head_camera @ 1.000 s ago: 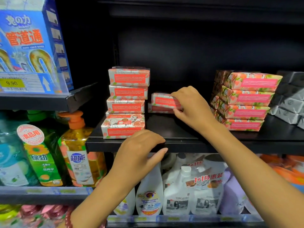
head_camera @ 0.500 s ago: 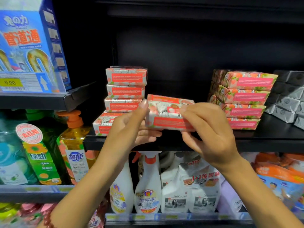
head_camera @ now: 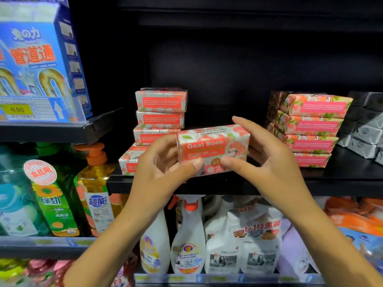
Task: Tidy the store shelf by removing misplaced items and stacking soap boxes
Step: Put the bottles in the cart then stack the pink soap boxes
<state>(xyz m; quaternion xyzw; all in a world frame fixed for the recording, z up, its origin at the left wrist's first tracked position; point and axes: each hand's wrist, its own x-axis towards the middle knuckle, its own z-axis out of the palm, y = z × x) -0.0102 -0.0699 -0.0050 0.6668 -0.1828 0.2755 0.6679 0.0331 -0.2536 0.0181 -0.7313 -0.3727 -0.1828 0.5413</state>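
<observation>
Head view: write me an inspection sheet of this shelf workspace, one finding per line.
Surface: black shelf, carrying stacked boxes.
Job's things: Goat Soap box held in front of the shelf; left stack of orange-label soap boxes, bottom one jutting forward; right stack of pink-label boxes, four high.
Clutter: grey boxes at the shelf's right end; misplaced or not, cannot tell.
Grippers: left hand and right hand each grip one end of the Goat Soap box.
Cables: nothing seen.
Surroundings: blue carton upper left; detergent bottles left; spray bottles below.
</observation>
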